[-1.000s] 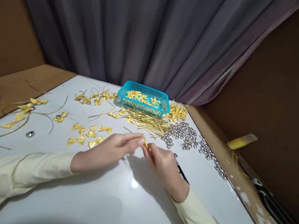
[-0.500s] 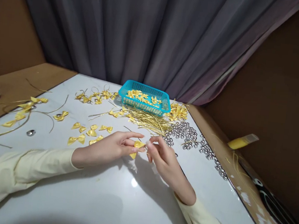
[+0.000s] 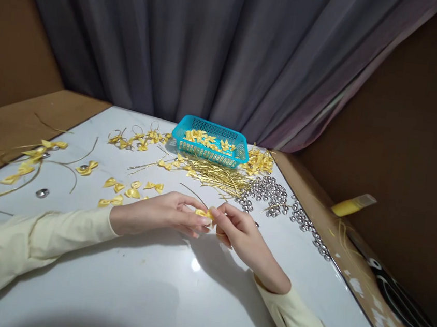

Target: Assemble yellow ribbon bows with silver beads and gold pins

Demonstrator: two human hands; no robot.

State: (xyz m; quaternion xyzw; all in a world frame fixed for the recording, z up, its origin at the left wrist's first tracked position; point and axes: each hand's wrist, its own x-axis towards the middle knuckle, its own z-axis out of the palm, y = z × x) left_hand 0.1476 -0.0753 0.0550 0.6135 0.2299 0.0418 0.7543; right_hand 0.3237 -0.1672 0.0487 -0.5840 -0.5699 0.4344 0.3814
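Between my two hands, above the white tabletop [image 3: 143, 285], is a small yellow ribbon bow [image 3: 202, 213]. My left hand [image 3: 172, 213] is closed on the bow's left side with thumb and fingers. My right hand [image 3: 233, 225] pinches its right end, thumb and forefinger together. A thin cord [image 3: 192, 193] sticks out behind the bow toward the back; whether it is attached to the bow I cannot tell. Several loose yellow bows [image 3: 133, 190] lie just left of and behind my left hand. The bow's underside is hidden by my fingers.
A blue basket [image 3: 209, 155] with yellow bows stands at the back. Before it lie gold twist ties [image 3: 219, 176], and to the right small silver bells [image 3: 268, 192]. Bows with cords [image 3: 34, 154] lie at left. Black scissors [image 3: 399, 297] and a yellow tube [image 3: 353, 205] lie at right.
The bow has turned between my fingers, from upright to lying sideways. My right thumb and forefinger have closed onto its right end.
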